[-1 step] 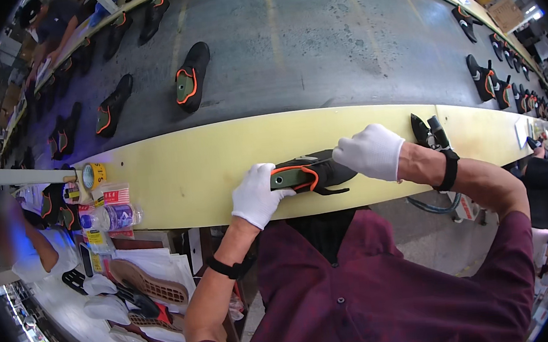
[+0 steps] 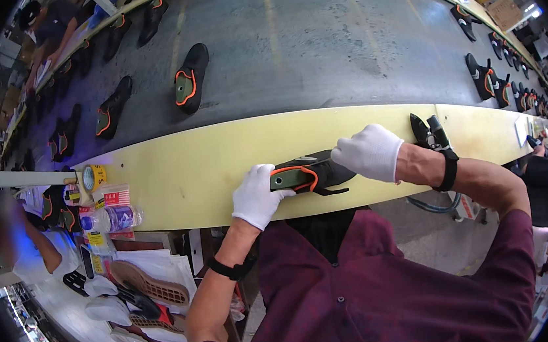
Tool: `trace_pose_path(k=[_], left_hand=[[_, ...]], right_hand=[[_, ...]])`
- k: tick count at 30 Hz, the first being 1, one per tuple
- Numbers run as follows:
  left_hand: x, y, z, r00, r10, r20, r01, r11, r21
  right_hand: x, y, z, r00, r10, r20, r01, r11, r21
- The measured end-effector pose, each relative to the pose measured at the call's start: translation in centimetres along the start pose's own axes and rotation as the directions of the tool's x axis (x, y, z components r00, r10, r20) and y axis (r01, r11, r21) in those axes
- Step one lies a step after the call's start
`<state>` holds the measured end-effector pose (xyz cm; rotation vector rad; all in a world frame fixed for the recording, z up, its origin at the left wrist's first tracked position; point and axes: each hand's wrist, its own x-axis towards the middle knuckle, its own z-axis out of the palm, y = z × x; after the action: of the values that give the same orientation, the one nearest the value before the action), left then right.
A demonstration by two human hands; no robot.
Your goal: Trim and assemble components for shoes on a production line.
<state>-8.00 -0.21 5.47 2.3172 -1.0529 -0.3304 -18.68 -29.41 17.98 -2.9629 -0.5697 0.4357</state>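
Observation:
A black shoe [image 2: 334, 174] with orange collar trim lies on its side on the pale yellow bench, toe to the right. A green last [image 2: 283, 180] with a round hole fills its opening. My gloved left hand [image 2: 254, 198] is closed round the heel end, thumb along the near side. Above the toe, my gloved right hand [image 2: 371, 154] is closed in a fist, knuckles up. A thin grey line, strand or rod, runs from the lacing area into that fist; which it is I cannot make out. A loose black strap hangs from the shoe's near edge.
Beyond the bench [image 2: 182, 180], a dark conveyor belt [image 2: 315, 48] carries several similar shoes. Another black shoe [image 2: 428, 131] lies by my right wrist. Yellow tape [image 2: 94, 177] and a plastic bottle [image 2: 117, 217] stand at the left, above loose soles [image 2: 153, 283]. People sit nearby on both sides.

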Motion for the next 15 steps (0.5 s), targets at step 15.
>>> trace_pose_path(k=[15], left_hand=[[3.6, -2.4, 0.0, 0.997, 0.054, 0.061, -0.034, 0.957, -0.288]], right_hand=[[0.7, -3.0, 6.7, 0.881, 0.462, -0.098, -0.403, 0.844, 0.354]])
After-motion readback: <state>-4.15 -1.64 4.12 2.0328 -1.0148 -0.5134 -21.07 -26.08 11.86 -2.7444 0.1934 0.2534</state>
